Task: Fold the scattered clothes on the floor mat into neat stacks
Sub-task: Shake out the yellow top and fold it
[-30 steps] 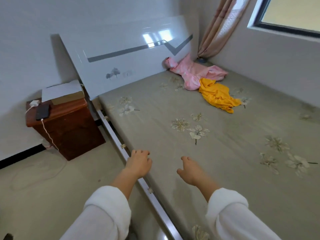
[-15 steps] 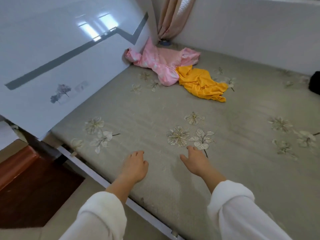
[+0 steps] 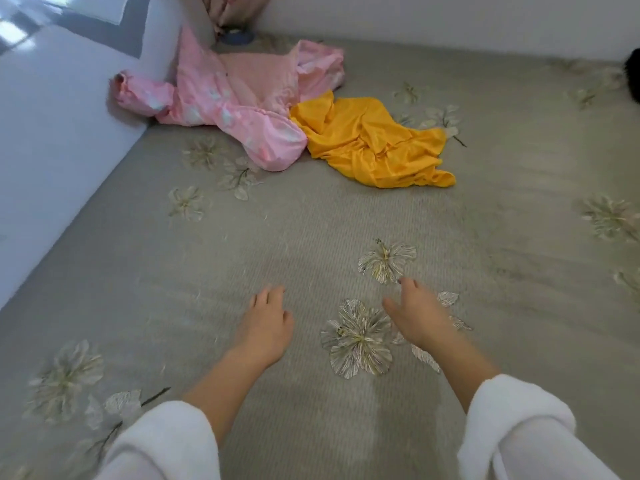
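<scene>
The left hand (image 3: pixel 265 323) and right hand (image 3: pixel 420 315) reach over the mat (image 3: pixel 207 271), empty, relaxed. Far corner: pink garment (image 3: pixel 221 98), yellow garment (image 3: pixel 370 143).

floral mat (image 3: pixel 346 216), pink garment (image 3: pixel 228 102), yellow garment (image 3: pixel 374 143)

We see only a sliver of a black thing (image 3: pixel 634 76) at the far right edge of the mat (image 3: pixel 346 209), cut by the frame. The curtain (image 3: pixel 235 12) is cropped at the top; the blue thing (image 3: pixel 239 37) at its foot we cannot identify. The left sleeve (image 3: pixel 162 441) and right sleeve (image 3: pixel 519 427) run off the bottom.
</scene>
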The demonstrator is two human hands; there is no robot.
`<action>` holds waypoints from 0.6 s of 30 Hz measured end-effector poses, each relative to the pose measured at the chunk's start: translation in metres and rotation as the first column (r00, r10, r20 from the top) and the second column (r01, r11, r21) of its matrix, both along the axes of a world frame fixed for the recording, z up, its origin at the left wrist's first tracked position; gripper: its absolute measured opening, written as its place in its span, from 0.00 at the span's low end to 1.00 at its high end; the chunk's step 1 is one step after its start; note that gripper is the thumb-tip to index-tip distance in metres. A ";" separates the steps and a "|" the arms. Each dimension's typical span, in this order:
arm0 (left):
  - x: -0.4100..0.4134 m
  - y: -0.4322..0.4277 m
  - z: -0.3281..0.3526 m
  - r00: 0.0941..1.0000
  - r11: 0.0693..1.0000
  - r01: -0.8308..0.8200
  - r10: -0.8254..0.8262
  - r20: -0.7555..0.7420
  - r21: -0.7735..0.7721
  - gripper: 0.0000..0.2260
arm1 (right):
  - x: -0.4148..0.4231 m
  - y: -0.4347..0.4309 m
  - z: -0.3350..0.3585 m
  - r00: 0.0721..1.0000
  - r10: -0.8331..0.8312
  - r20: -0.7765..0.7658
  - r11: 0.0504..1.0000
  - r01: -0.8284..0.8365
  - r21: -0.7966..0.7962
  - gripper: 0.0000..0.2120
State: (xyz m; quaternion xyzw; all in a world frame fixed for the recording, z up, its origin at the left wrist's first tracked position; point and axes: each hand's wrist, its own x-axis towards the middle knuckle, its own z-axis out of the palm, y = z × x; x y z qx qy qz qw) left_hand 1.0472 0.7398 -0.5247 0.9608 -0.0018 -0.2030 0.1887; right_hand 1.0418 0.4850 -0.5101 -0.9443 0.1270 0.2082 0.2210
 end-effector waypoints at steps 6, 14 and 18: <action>0.115 -0.011 -0.092 0.998 0.997 0.051 -0.053 0.039 0.061 0.26 | 0.078 -0.004 -0.077 0.994 -0.009 0.112 0.998 0.016 -0.058 0.23; 0.186 -0.022 -0.152 0.946 0.995 0.067 -0.086 0.312 0.072 0.26 | 0.164 -0.017 -0.134 0.944 0.037 0.327 0.992 0.004 -0.123 0.23; 0.186 -0.021 -0.156 0.944 0.997 0.058 -0.074 0.323 0.058 0.27 | 0.219 -0.010 -0.146 0.903 -0.039 0.427 0.984 0.109 -0.140 0.28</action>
